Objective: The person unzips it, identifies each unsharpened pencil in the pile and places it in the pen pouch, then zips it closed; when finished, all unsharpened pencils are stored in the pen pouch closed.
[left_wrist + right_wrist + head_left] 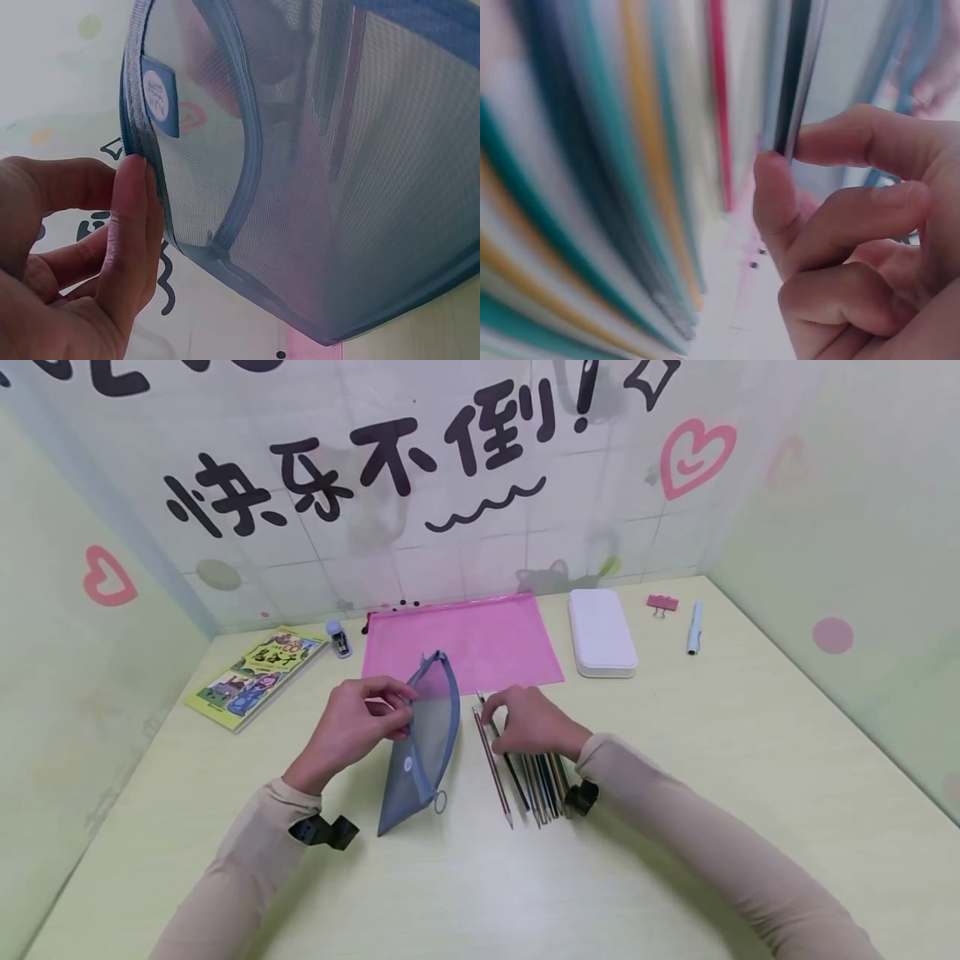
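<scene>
Nearer you than the pink pouch (468, 643), your L hand (367, 718) pinches the rim of the blue mesh pouch (431, 735), its zip mouth gaping. Your R hand (534, 722), also on your side of the pink pouch, has thumb & index clamped on a dark pencil (515, 777) w/ other pencils (547, 787) just beside. White case (603, 635) sits just R of pink pouch, booklet (258, 678) L of it.
</scene>
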Tool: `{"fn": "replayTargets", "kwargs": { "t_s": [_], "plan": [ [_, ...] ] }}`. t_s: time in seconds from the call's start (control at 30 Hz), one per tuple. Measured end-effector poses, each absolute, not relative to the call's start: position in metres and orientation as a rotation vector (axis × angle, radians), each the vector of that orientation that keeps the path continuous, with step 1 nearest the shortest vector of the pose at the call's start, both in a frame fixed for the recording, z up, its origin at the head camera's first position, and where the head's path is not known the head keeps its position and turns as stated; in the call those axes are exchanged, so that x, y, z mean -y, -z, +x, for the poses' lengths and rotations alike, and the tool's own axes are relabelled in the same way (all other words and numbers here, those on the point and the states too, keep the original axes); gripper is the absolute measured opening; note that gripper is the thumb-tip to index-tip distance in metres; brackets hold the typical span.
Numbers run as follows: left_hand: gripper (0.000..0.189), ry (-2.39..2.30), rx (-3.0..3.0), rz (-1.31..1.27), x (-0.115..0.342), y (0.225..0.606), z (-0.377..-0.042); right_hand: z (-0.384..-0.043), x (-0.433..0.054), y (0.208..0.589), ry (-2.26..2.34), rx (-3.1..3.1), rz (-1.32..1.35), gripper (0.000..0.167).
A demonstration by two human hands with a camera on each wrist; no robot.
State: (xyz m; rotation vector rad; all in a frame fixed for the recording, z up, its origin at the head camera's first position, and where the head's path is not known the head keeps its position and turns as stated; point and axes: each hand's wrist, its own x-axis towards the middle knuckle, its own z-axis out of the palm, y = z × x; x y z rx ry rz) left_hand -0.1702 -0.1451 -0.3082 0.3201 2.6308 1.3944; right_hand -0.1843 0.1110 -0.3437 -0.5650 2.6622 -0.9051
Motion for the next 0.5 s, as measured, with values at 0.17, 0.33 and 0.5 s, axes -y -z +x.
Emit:
{"fn": "replayTargets", "kwargs": {
  "t_s": [0.17, 0.33, 0.5],
  "plan": [
    [0.024, -1.401, -2.628, 0.338, 0.144, 0.310, -0.171, -0.188, -0.110, 0.326, 1.151, -2.603, -0.529, 0.035],
    [0.023, -1.394, -2.637, 0.342, 0.142, 0.312, -0.171, -0.191, -0.101, 0.318, 1.363, -2.590, -0.461, 0.034],
    [0.022, -1.395, -2.636, 0.347, 0.138, 0.314, -0.170, -0.193, -0.087, 0.320, 1.587, -2.570, -0.383, 0.037]
  ]
}}
